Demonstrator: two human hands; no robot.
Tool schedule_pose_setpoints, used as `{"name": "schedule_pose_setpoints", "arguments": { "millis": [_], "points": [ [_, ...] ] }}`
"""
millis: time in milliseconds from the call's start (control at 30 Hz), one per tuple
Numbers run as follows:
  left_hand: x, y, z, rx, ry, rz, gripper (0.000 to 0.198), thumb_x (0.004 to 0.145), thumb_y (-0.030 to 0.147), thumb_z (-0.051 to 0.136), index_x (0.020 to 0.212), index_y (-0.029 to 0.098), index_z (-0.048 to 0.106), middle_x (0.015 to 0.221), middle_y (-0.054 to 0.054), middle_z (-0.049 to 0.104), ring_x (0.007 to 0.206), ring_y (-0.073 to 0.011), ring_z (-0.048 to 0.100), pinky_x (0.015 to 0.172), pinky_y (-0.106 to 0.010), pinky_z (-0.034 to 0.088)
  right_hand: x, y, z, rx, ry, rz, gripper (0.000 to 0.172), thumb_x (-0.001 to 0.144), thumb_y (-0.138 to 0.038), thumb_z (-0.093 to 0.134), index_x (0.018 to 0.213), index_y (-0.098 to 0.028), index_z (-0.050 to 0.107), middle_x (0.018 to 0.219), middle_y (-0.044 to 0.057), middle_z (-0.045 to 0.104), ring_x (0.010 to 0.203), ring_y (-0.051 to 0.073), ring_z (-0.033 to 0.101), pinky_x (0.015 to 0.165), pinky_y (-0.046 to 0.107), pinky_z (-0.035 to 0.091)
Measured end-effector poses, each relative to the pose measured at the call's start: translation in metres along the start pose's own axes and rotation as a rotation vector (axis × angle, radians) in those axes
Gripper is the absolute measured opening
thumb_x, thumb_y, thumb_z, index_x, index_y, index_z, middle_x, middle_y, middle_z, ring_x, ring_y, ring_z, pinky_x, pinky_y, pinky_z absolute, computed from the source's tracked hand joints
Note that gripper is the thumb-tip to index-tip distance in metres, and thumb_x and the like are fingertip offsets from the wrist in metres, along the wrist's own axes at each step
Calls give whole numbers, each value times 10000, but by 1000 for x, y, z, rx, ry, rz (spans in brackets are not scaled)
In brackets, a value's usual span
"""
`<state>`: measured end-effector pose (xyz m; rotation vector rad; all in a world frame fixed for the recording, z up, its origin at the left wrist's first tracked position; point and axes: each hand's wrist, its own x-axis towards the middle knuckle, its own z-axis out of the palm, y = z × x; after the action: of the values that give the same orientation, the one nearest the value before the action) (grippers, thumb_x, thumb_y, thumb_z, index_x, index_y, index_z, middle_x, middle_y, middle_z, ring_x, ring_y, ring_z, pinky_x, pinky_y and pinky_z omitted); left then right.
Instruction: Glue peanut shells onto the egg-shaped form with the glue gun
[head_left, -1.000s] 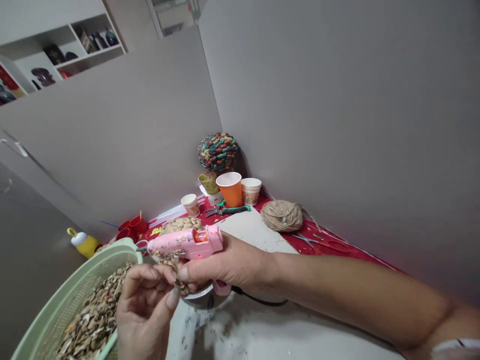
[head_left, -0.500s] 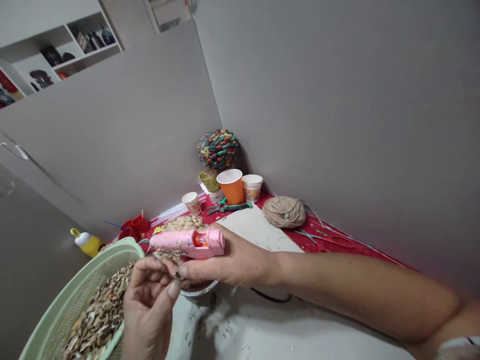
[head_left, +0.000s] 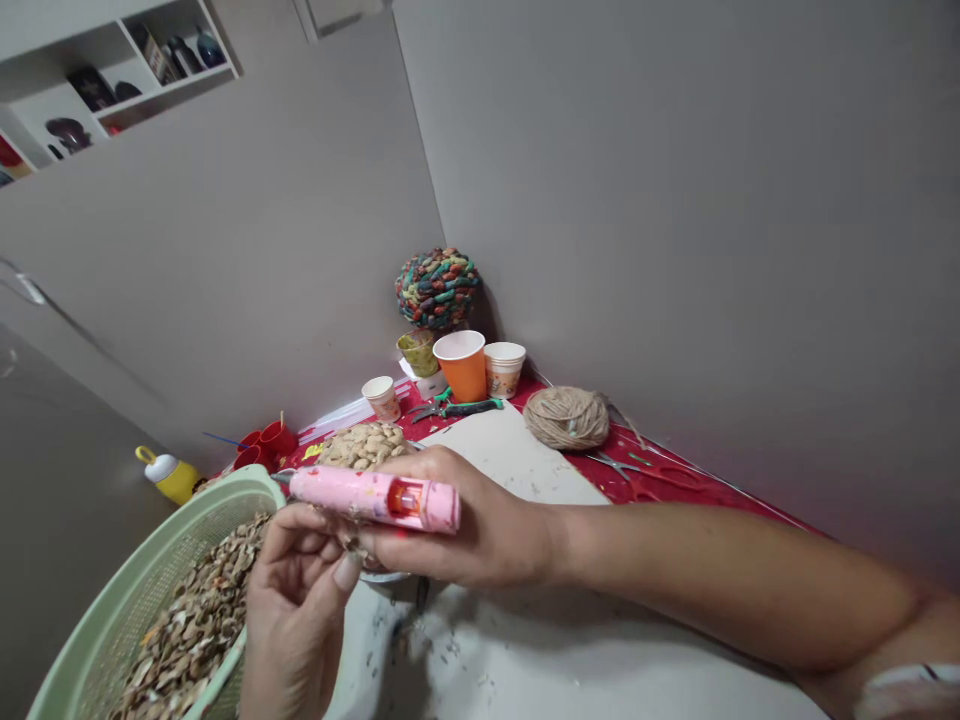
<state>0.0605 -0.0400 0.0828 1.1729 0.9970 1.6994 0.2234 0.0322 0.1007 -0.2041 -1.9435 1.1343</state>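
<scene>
At the far left of my head view, a yellow bottle (head_left: 177, 481) with a white cap stands behind a pale green basket (head_left: 56, 655), which is heaped with brownish shell pieces (head_left: 191, 620). Small red cups (head_left: 279, 438) cluster just past the basket's rim. Next comes my left hand (head_left: 296, 590), palm turned up, its thumb and fingers curled toward each other beside a small brown piece (head_left: 357, 551); I can't tell whether they pinch it. Just above those fingers lies the pink glue gun (head_left: 341, 490), its metal nozzle pointing left at the basket's edge. Behind the gun I see a tan lumpy ball (head_left: 365, 442), partly covered, and farther back a small paper cup (head_left: 382, 399). Pliers (head_left: 474, 407) rest in front of an orange cup (head_left: 463, 370), with a multicoloured ball (head_left: 437, 288) rising behind. My right hand (head_left: 480, 525) has its fingers wrapped around the gun, thumb extended along its lower side toward the left hand. Under both hands, a pale sheet (head_left: 525, 655) dotted with scraps covers part of the tabletop. Farther right sit a ball of twine (head_left: 566, 418) and scissors (head_left: 660, 482).
</scene>
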Motion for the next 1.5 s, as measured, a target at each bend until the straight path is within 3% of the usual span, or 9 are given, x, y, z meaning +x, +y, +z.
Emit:
{"name": "schedule_pose_setpoints", "arguments": {
  "millis": [167,333,500,700,833,1000,1200,1333,1500],
  "points": [
    [-3,4,-1,-50,-26,-47,277,664,166,828,858,218,638,790,8,661,705,-86,626,701,-170,542,4,-9,0,165,-22,67,203,774,-117,562,634,-156,421,671,-32,469,647,74,425,608,202,374],
    [-6,8,0,-80,-20,-101,306,651,183,837,853,218,610,766,13,641,687,-87,616,694,-162,531,3,-9,1,306,-47,186,73,763,-134,584,710,-131,534,705,-21,538,656,82,494,600,209,394],
    [-8,7,-2,-114,-54,-172,296,679,220,811,887,229,602,818,0,635,756,-114,645,721,-175,535,3,-9,1,388,-65,237,51,774,-156,606,737,-132,580,685,-18,583,650,87,527,591,203,410],
    [-8,6,0,-160,-77,-214,302,682,235,799,930,237,628,912,-17,660,785,-147,664,759,-227,553,3,-13,-1,200,-86,143,55,789,-112,588,736,-126,597,719,-6,598,684,99,521,633,215,421],
    [-7,5,0,-210,-75,-233,387,678,213,805,1023,267,639,991,-8,679,755,-123,661,752,-212,551,1,-11,0,31,-43,100,43,775,-117,627,734,-119,612,712,-10,569,656,91,471,614,209,396],
    [-9,10,4,-265,-51,-253,384,626,188,843,949,248,644,823,11,642,661,-96,613,654,-179,540,-3,-6,-2,-95,-15,5,214,752,-176,664,632,-145,490,615,-40,453,580,72,374,564,205,348],
    [-12,29,7,-321,-27,-180,319,610,180,849,786,206,583,661,43,517,557,-70,524,532,-168,505,2,-12,-9,-30,22,-28,297,801,-172,601,627,-178,361,652,-38,409,639,83,397,613,209,380],
    [-4,21,-3,-308,-27,-175,242,675,205,810,798,199,602,700,21,540,615,-87,553,601,-191,536,4,-23,-14,2,-18,-12,246,846,-182,543,652,-176,391,632,-39,402,626,85,395,605,211,385],
    [7,12,-13,-278,-6,-236,277,647,220,844,842,180,651,789,-13,602,680,-91,583,674,-185,548,4,-31,-23,47,-164,28,207,848,-179,554,666,-166,456,663,-26,452,640,92,435,615,221,416]
  ]
}}
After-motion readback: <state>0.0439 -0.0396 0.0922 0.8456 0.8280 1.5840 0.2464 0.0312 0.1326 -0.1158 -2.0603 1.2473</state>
